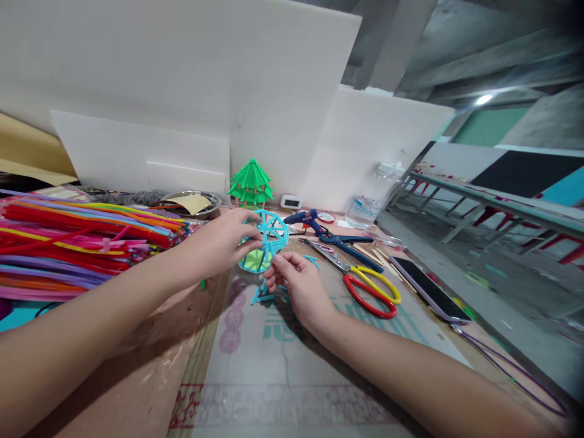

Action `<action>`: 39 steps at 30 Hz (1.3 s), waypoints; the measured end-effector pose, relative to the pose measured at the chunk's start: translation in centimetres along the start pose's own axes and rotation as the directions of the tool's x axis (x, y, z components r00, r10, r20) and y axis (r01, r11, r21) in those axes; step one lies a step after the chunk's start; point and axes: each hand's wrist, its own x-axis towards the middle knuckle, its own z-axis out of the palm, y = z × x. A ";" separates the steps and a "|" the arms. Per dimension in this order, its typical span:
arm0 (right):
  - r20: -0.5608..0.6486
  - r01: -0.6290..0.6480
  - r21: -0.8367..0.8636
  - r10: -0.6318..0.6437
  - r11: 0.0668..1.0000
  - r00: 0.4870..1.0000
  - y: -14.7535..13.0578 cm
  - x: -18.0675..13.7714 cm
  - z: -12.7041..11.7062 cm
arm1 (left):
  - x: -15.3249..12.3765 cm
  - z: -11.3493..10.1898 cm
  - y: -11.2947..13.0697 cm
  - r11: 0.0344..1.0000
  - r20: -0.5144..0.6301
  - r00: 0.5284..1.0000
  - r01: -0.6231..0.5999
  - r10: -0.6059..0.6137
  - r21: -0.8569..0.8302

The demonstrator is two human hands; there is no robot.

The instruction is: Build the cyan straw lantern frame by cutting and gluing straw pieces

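My left hand (228, 239) is at the left edge of a light-blue spoked wheel frame (274, 230), its fingers and thumb curled onto the rim. Below the wheel is a second blue rim (246, 267) with a yellow-green patch inside. My right hand (298, 283) is just to the lower right, thumb and fingertips pinched together; whatever sits between them is too small to make out. Short blue strips (261, 295) lie on the board under my hands. Behind the wheel stands a small green-roofed pavilion model (252, 182).
Bundles of coloured pipe cleaners (82, 237) fill the left side. On the right lie scissors (371, 292) with red and yellow handles, blue-handled pliers (349, 243), a glue gun (305, 219) and a phone (429, 289). A plastic bottle (371, 194) stands farther back, near white panels (274, 91).
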 end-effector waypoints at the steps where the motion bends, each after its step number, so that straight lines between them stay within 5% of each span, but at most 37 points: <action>1: -0.008 0.001 0.005 -0.001 1.000 1.000 0.0 0.0 0.0 | 0.0 0.0 0.0 1.000 -0.001 1.000 0.000 0.000 -0.001; 39: 0.064 -0.001 -0.088 0.006 0.996 0.998 -0.2 0.5 0.0 | 0.0 0.2 -0.6 0.999 -0.020 0.999 -0.044 0.044 -0.013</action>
